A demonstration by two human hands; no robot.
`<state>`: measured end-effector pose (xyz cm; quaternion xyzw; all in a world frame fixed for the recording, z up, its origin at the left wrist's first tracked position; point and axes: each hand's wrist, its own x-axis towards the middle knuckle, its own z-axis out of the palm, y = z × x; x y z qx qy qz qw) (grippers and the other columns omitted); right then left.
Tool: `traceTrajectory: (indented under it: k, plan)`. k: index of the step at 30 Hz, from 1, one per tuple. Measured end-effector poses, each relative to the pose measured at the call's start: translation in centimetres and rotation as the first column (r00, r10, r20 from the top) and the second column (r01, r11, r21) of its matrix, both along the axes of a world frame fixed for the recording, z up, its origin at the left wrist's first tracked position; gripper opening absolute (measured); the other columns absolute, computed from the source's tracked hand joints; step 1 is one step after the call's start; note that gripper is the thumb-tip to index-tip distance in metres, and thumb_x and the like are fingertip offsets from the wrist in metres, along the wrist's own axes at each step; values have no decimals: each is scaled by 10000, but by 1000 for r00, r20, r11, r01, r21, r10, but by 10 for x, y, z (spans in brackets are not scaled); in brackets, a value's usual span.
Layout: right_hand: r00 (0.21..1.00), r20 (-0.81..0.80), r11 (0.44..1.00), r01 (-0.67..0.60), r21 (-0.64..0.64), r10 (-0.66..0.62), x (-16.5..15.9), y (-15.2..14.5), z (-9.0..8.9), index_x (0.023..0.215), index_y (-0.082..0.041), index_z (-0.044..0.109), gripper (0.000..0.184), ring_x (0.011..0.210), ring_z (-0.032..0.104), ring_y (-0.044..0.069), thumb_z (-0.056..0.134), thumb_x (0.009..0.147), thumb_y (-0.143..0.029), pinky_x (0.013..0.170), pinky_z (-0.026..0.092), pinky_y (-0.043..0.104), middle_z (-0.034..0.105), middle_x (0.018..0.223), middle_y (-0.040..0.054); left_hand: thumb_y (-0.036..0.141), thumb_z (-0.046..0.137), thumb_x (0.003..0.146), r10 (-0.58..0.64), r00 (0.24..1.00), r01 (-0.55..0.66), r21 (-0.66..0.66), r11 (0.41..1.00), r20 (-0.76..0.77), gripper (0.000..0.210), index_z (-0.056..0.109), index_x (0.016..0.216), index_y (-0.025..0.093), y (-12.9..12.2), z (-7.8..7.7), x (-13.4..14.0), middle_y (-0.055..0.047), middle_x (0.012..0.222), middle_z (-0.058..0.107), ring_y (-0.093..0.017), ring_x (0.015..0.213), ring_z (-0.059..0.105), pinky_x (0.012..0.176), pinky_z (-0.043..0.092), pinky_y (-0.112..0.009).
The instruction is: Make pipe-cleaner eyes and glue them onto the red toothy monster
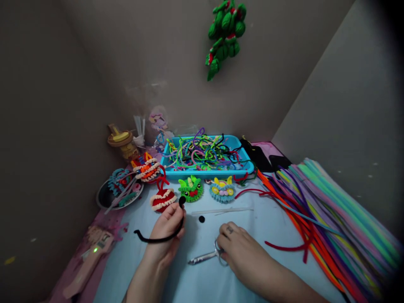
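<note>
My left hand [168,225] pinches a black pipe cleaner [158,240]. Its upper end is rolled into a small coil, and the rest curves down across the wrist to a bent tip at the left. A separate black coiled disc [201,219] lies on the light blue cloth between my hands. My right hand [238,248] has its fingers closed on the ring handles of small silver scissors [203,257], whose blades are together and point left, low over the cloth. Just beyond my left hand sit a red and cream pipe-cleaner piece [163,199] and a green animal head [191,189].
A blue tray [205,173] of tangled pipe-cleaner scraps stands at the back. Long coloured pipe cleaners [341,210] fill the right side. At left are a metal bowl [102,202] and a pink glue gun [94,256]. A blue animal head [222,190] sits before the tray.
</note>
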<state>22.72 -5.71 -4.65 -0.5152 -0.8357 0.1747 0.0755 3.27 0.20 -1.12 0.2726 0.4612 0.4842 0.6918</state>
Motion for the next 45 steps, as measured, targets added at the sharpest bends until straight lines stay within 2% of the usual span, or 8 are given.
traceTrajectory:
  k: [8, 15, 18, 20, 25, 32, 39, 45]
  plan:
    - [993, 56, 983, -90, -162, 100, -1, 1, 20, 986, -61, 645, 281, 1011, 543, 282, 479, 760, -83, 931, 396, 367, 614, 1064, 202, 385, 818, 558, -17, 989, 13, -25, 1000, -144, 387, 563, 756, 169, -2, 7, -2, 54, 617, 564, -76, 526, 520, 425, 383, -144]
    - [998, 29, 982, 65, -178, -61, 9, 5, 11, 892, -133, 638, 281, 948, 575, 240, 423, 755, -14, 852, 425, 335, 621, 992, 129, 298, 829, 519, 10, 989, -13, -23, 1000, -148, 382, 594, 788, 165, -3, 7, 0, 28, 619, 601, -126, 554, 603, 484, 468, -204]
    - [968, -128, 966, 190, -177, -214, 20, 7, 12, 775, -166, 608, 183, 807, 571, 185, 459, 770, -60, 745, 429, 289, 603, 864, 62, 308, 808, 548, 39, 976, -28, 51, 998, -214, 370, 582, 797, 155, 0, 0, -2, 24, 614, 601, -135, 557, 613, 506, 486, -224]
    - [907, -279, 933, 241, -267, -314, 25, 8, 15, 712, -172, 573, 64, 695, 534, 147, 545, 731, -118, 652, 419, 250, 574, 786, 24, 312, 776, 593, 83, 945, -32, 165, 986, -316, 320, 565, 778, 159, 0, -4, -3, 27, 609, 595, -132, 559, 608, 515, 488, -228]
    - [802, -484, 862, 74, -501, -350, 22, 6, 24, 777, -179, 597, 216, 664, 460, 111, 642, 579, -107, 581, 386, 201, 562, 821, -9, 234, 635, 765, 277, 729, 120, 515, 849, -626, 95, 556, 763, 181, -10, -11, 1, 12, 705, 623, -111, 638, 614, 602, 499, -210]
    - [822, -482, 792, -63, -607, -304, 13, 2, 20, 684, -169, 587, 137, 598, 401, 82, 677, 585, -140, 518, 319, 193, 525, 758, -37, 103, 591, 807, 449, 585, 409, 724, 555, -675, 116, 537, 815, 206, -19, -11, 5, 12, 784, 660, -108, 770, 655, 730, 505, -190]
    - [841, -462, 802, -57, -595, -282, 14, 5, 22, 647, -172, 552, 163, 618, 407, 89, 694, 576, -140, 531, 310, 193, 487, 704, -48, 72, 556, 832, 422, 577, 537, 714, 449, -699, 148, 505, 857, 209, -18, -12, 3, 5, 817, 668, -100, 772, 652, 740, 503, -189]
    - [817, -476, 775, -57, -629, -326, 14, 4, 12, 611, -169, 530, 125, 602, 414, 84, 651, 614, -139, 530, 317, 190, 490, 691, -44, 59, 543, 841, 429, 559, 571, 705, 422, -710, 157, 509, 876, 208, -16, -14, 2, 5, 818, 665, -93, 774, 646, 749, 496, -192]
